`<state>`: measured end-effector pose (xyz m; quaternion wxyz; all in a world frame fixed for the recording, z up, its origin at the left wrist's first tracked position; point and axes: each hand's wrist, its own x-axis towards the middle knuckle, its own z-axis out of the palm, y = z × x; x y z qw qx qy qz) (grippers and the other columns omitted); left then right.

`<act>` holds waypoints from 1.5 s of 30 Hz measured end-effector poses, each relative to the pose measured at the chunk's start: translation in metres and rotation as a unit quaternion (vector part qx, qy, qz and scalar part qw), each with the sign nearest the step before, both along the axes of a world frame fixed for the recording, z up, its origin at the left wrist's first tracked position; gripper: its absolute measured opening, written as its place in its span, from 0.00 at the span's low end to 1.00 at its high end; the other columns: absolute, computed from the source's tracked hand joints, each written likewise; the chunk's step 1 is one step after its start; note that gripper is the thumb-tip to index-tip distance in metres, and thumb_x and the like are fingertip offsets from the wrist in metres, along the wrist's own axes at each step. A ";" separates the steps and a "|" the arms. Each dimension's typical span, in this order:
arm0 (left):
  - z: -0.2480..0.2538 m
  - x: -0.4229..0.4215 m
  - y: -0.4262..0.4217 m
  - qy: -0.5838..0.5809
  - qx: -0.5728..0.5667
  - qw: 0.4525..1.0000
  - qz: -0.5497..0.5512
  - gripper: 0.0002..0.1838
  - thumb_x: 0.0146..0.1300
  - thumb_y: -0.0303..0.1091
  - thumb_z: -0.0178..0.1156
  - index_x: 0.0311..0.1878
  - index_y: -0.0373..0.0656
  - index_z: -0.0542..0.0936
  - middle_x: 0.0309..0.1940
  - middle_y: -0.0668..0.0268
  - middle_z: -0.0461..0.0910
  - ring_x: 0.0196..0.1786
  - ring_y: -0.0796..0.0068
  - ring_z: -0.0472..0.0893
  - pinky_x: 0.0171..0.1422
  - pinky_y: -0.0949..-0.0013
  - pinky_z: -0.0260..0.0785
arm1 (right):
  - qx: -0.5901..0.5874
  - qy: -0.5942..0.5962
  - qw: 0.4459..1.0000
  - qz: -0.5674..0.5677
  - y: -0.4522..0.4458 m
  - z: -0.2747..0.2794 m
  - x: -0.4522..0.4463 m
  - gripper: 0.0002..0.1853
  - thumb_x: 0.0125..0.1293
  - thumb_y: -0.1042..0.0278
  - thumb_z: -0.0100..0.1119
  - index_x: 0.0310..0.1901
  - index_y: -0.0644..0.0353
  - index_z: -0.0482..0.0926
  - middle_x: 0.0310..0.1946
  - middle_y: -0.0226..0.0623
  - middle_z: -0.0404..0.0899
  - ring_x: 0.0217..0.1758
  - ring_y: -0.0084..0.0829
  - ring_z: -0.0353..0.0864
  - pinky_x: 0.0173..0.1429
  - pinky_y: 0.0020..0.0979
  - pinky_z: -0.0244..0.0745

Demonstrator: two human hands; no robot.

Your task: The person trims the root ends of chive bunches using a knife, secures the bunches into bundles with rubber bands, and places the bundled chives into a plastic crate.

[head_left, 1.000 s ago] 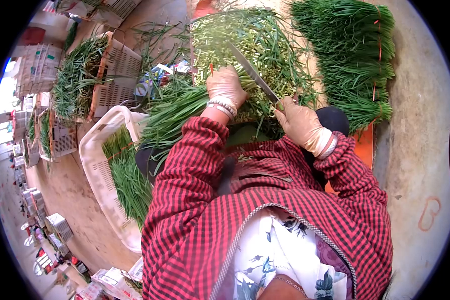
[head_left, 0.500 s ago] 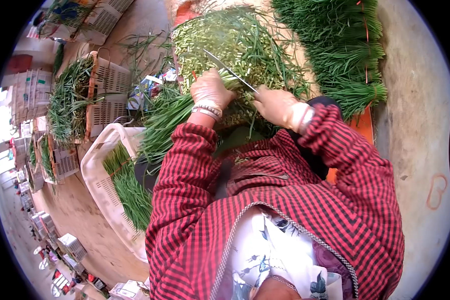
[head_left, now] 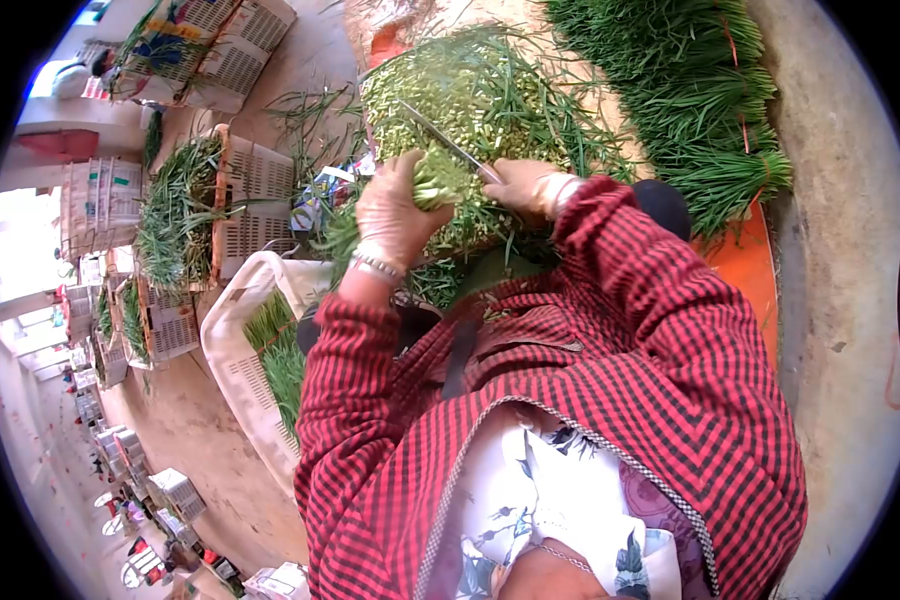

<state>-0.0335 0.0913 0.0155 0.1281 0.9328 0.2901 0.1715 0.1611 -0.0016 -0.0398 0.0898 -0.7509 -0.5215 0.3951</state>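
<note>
My left hand, in a thin pale glove, is closed around a bunch of garlic chives. Its pale cut stem ends face up and right, while the green leaves hang partly hidden behind the wrist. My right hand, gloved too, grips the handle of a long knife. The blade points up and left, just above the chive ends, and I cannot tell whether it touches them. Beneath both hands lies a heap of chopped stem pieces, with loose green leaves along its right side.
Tied chive bundles are stacked at upper right, beside a concrete strip. By my left leg stands a white basket holding more chives. Farther left are crates with greens. An orange surface shows near my right knee.
My left hand has tipped the bunch, turning its stem ends upward and its leaves down out of sight. The knife has come away from across the stems. The whole view has shifted slightly.
</note>
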 end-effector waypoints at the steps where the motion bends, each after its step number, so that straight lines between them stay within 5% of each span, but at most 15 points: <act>1: 0.022 -0.007 -0.008 -0.009 -0.012 1.000 -0.004 0.38 0.36 0.39 0.75 0.56 0.45 0.74 0.46 0.58 0.79 0.48 0.56 0.80 0.54 0.59 0.73 | 0.042 -0.018 0.999 -0.024 -0.007 0.005 0.006 0.26 0.65 0.44 0.53 0.47 0.63 0.78 0.38 0.49 0.83 0.42 0.46 0.83 0.52 0.40 0.75; 3: 0.056 -0.017 -0.022 -0.084 0.077 0.987 -0.114 0.42 0.37 0.46 0.76 0.59 0.48 0.72 0.52 0.62 0.77 0.55 0.58 0.77 0.61 0.56 0.68 | 0.215 0.085 0.965 -0.123 -0.013 -0.003 0.016 0.32 0.65 0.36 0.53 0.50 0.62 0.78 0.36 0.44 0.83 0.42 0.40 0.83 0.52 0.38 0.76; 6: 0.085 -0.020 -0.049 -0.096 0.147 0.961 -0.215 0.43 0.39 0.44 0.74 0.63 0.50 0.70 0.60 0.61 0.73 0.63 0.59 0.73 0.68 0.54 0.62 | 0.072 0.513 0.844 -0.141 -0.016 0.024 0.012 0.37 0.65 0.28 0.48 0.52 0.60 0.78 0.44 0.38 0.81 0.46 0.32 0.82 0.55 0.37 0.77; 9: 0.075 -0.024 -0.077 -0.077 0.110 0.978 -0.157 0.45 0.43 0.37 0.71 0.69 0.49 0.66 0.68 0.55 0.65 0.69 0.55 0.67 0.72 0.51 0.58 | -0.055 0.804 0.528 -0.268 -0.031 0.055 -0.021 0.33 0.67 0.34 0.52 0.53 0.60 0.78 0.46 0.37 0.82 0.44 0.31 0.83 0.52 0.35 0.79; 10: 0.063 -0.029 -0.079 -0.076 0.108 0.979 -0.153 0.45 0.43 0.37 0.71 0.69 0.49 0.66 0.68 0.55 0.65 0.69 0.55 0.67 0.72 0.51 0.58 | 0.004 0.750 0.635 -0.185 -0.038 0.051 -0.025 0.30 0.66 0.38 0.56 0.54 0.59 0.78 0.44 0.36 0.84 0.41 0.28 0.85 0.50 0.31 0.80; 14: -0.019 -0.076 -0.079 -0.167 -0.237 0.956 -0.036 0.30 0.54 0.19 0.60 0.64 0.41 0.72 0.62 0.53 0.73 0.68 0.61 0.71 0.72 0.61 0.62 | -0.001 0.745 0.633 -0.211 -0.049 0.025 -0.029 0.23 0.65 0.53 0.63 0.53 0.63 0.78 0.42 0.40 0.85 0.40 0.30 0.87 0.49 0.30 0.83; 15: -0.048 -0.086 -0.080 -0.264 -0.527 0.806 0.053 0.21 0.62 0.23 0.58 0.59 0.36 0.75 0.55 0.60 0.79 0.62 0.67 0.76 0.69 0.65 0.66 | -0.012 0.717 0.652 -0.246 -0.055 0.026 -0.031 0.22 0.65 0.54 0.63 0.52 0.64 0.78 0.42 0.40 0.85 0.39 0.31 0.87 0.47 0.30 0.84; 17: -0.082 -0.094 -0.070 -0.283 -0.696 0.647 0.131 0.17 0.68 0.29 0.56 0.57 0.34 0.76 0.52 0.63 0.80 0.56 0.70 0.79 0.64 0.68 0.70 | -0.003 0.700 0.679 -0.223 -0.055 0.022 -0.036 0.22 0.64 0.55 0.64 0.51 0.65 0.79 0.41 0.40 0.86 0.38 0.31 0.87 0.46 0.30 0.84; 19: -0.151 -0.080 -0.053 -0.314 -0.720 0.619 -0.029 0.22 0.72 0.43 0.52 0.62 0.39 0.73 0.55 0.64 0.79 0.54 0.68 0.79 0.61 0.65 0.72 | -0.025 0.698 0.690 -0.189 -0.057 0.025 -0.043 0.25 0.65 0.55 0.63 0.56 0.64 0.75 0.43 0.39 0.85 0.39 0.30 0.87 0.46 0.29 0.84; 22: -0.089 -0.053 -0.060 -0.349 -0.542 0.764 -0.038 0.26 0.72 0.52 0.49 0.63 0.42 0.72 0.56 0.63 0.78 0.56 0.64 0.78 0.63 0.62 0.71 | 0.029 0.682 0.715 -0.151 -0.062 0.053 -0.065 0.41 0.67 0.56 0.61 0.74 0.56 0.50 0.66 0.40 0.66 0.63 0.27 0.72 0.67 0.30 0.69; 24: -0.087 -0.043 -0.036 -0.562 -0.757 0.299 -0.146 0.26 0.72 0.52 0.48 0.62 0.42 0.73 0.57 0.62 0.78 0.58 0.57 0.76 0.68 0.57 0.65 | 0.126 0.656 0.738 -0.093 -0.063 0.030 -0.070 0.43 0.69 0.55 0.59 0.76 0.55 0.44 0.71 0.37 0.58 0.69 0.28 0.65 0.72 0.31 0.61; 30: -0.042 -0.042 -0.021 -0.630 -0.682 0.371 0.017 0.27 0.67 0.55 0.52 0.59 0.44 0.77 0.55 0.60 0.80 0.54 0.57 0.80 0.61 0.52 0.73 | 0.226 0.369 0.896 -0.096 -0.073 0.026 -0.051 0.16 0.71 0.60 0.58 0.52 0.64 0.80 0.51 0.34 0.79 0.51 0.23 0.77 0.57 0.26 0.73; 35: -0.018 -0.047 -0.017 -0.629 -0.674 0.368 0.121 0.22 0.68 0.50 0.51 0.52 0.42 0.80 0.50 0.59 0.83 0.49 0.57 0.83 0.57 0.51 0.76 | 0.303 0.240 0.922 -0.024 -0.088 0.095 -0.082 0.17 0.58 0.72 0.71 0.49 0.62 0.80 0.32 0.23 0.77 0.33 0.16 0.75 0.45 0.18 0.71; 37: -0.016 -0.049 -0.019 -0.633 -0.667 0.363 0.151 0.20 0.69 0.48 0.51 0.50 0.42 0.81 0.46 0.59 0.84 0.46 0.59 0.84 0.54 0.53 0.78 | 0.430 0.042 0.894 0.119 -0.080 0.095 -0.094 0.22 0.51 0.67 0.75 0.48 0.58 0.80 0.28 0.33 0.76 0.25 0.29 0.75 0.59 0.36 0.74; 45: -0.012 -0.052 -0.026 -0.642 -0.639 0.373 0.200 0.17 0.67 0.45 0.55 0.49 0.43 0.81 0.42 0.63 0.85 0.41 0.63 0.84 0.49 0.57 0.79 | 0.428 -0.041 0.895 0.122 -0.054 0.062 -0.105 0.09 0.64 0.59 0.59 0.35 0.55 0.77 0.22 0.35 0.78 0.31 0.41 0.82 0.69 0.46 0.56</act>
